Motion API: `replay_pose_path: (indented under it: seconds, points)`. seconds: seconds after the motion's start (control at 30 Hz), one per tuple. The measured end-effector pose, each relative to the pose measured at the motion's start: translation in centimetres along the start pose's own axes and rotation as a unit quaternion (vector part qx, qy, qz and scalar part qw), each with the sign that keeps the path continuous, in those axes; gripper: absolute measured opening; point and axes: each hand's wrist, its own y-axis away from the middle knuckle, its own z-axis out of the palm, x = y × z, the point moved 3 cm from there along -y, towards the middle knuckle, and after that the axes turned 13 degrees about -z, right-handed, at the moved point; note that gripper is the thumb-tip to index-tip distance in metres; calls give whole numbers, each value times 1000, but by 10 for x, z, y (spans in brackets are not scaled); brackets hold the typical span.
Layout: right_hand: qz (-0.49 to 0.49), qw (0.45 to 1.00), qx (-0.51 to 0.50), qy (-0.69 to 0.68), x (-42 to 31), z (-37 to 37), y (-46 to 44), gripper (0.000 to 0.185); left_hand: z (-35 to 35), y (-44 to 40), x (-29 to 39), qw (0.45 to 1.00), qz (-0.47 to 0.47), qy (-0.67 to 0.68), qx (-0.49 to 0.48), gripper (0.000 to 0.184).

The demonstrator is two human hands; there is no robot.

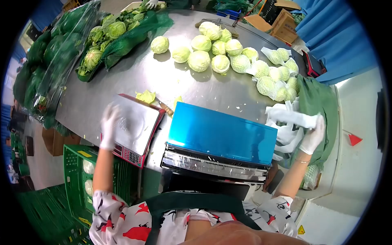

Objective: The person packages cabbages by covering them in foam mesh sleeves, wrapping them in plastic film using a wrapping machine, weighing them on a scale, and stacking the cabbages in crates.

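Note:
My left hand, in a white glove, is at the left edge of a red digital scale with a bare metal pan. Motion smears its fingers, so I cannot tell whether it is open or closed. At the right, my gloved right hand grips a white foam net sleeve. More white sleeves lie in a heap just below it. Between my hands stands a wrapping machine with a shiny blue top. A knife and a loose cabbage leaf lie beside the scale.
Several bare cabbages sit mid-table, with net-sleeved cabbages to their right. Untrimmed cabbages fill a green mesh sack at far left. A green crate stands below left. Another person's gloved hand shows at the far edge.

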Motion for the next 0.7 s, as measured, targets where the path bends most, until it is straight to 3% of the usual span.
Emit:
replay_pose_path:
  seconds: [0.03,0.07,0.1,0.13,0.17,0.2,0.23,0.27,0.33,0.43,0.5,0.57,0.6,0.7]
  points:
    - [-1,1000,2,2,-2,-1,1,46,67,17,41,997,-28,5,-71,57]
    - [96,993,-11,-71,-25,49,27,40,116,3,41,988,-59,22,-140,64]
    - [-6,984,-127,124,0,52,25,37,175,-49,47,975,-103,39,-194,74]
    - [-129,921,-193,313,26,55,26,38,225,-67,45,968,-133,34,-212,92]
    - [-99,894,-245,361,36,46,25,40,270,-98,37,955,-162,39,-247,103]
    - [13,959,-203,197,43,47,30,41,311,-116,43,938,-227,41,-259,106]
    - [10,957,-212,196,48,51,36,41,341,-122,60,934,-232,19,-271,109]
    - [7,956,-221,195,54,55,42,42,370,-132,67,943,-226,39,-240,109]
    - [127,983,-87,104,39,82,54,36,428,-176,56,934,-280,104,-195,135]
    - [276,961,20,3,34,87,61,22,459,-168,74,924,-372,88,-20,141]
    - [371,926,55,-45,39,78,66,21,464,-176,62,936,-333,100,-51,128]
    - [404,907,21,-112,44,72,72,18,464,-193,47,947,-275,131,-101,118]
    - [414,898,-5,-149,47,69,76,18,457,-201,38,934,-277,139,-180,98]
    - [404,897,-47,-176,34,86,86,13,418,-168,50,894,-280,144,-319,80]
